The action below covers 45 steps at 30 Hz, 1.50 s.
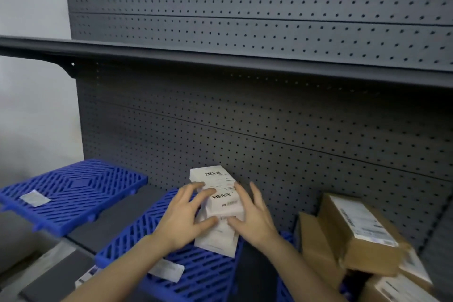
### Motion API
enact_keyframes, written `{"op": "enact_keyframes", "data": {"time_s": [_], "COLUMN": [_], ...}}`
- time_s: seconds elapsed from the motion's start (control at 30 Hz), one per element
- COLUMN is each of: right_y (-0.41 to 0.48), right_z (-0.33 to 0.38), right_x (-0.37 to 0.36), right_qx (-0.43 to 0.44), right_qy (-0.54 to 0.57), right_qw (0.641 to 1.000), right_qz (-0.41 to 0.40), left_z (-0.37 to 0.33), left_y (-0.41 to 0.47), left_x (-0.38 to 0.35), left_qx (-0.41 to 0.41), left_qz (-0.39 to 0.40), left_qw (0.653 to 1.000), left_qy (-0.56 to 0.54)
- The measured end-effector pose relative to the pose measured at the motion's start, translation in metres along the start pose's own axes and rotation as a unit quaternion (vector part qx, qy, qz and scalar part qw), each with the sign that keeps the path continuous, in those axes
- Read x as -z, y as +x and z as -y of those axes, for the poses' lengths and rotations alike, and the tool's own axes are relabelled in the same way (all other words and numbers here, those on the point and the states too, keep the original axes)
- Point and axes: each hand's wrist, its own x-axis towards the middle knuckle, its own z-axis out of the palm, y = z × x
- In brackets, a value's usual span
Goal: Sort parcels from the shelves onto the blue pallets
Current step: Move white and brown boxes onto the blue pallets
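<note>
A white parcel [218,191] with barcode labels lies on top of another white parcel [218,240] on the middle blue pallet [196,274]. My left hand [182,216] grips the stack's left side, its thumb on the near edge. Gripping the right side is my right hand [253,218], with the fingers spread along the top parcel. A second blue pallet [73,191] lies to the left with a small white label on it. Brown cardboard parcels [355,233] are piled at the right.
A dark pegboard shelf unit [269,130] backs the scene, with an upper shelf edge [220,61] overhead. A white label [166,270] lies on the middle pallet's near part. A white wall is at the left.
</note>
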Motion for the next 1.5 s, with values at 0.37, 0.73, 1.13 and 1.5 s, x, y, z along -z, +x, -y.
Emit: {"op": "enact_keyframes", "data": {"time_s": [0.37, 0.73, 1.13, 1.5], "right_y": [-0.176, -0.437, -0.632, -0.628], "right_z": [-0.042, -0.155, -0.266, -0.353], "right_x": [0.102, 0.283, 0.496, 0.691], "right_qx": [0.0, -0.126, -0.208, -0.182], "right_qy": [0.003, -0.08, -0.166, -0.243], "right_qw": [0.991, 0.955, 0.871, 0.848], "right_qz": [-0.135, -0.257, -0.413, -0.435], "left_z": [-0.19, -0.505, -0.812, -0.995], "left_y": [-0.03, -0.066, -0.05, 0.059], "left_x": [-0.006, -0.05, -0.065, -0.058], "left_qx": [-0.05, -0.199, -0.38, -0.362], "left_qz": [-0.035, 0.053, 0.073, -0.052], "left_qw": [0.987, 0.952, 0.868, 0.902], "left_qy": [-0.15, -0.226, -0.309, -0.228]}}
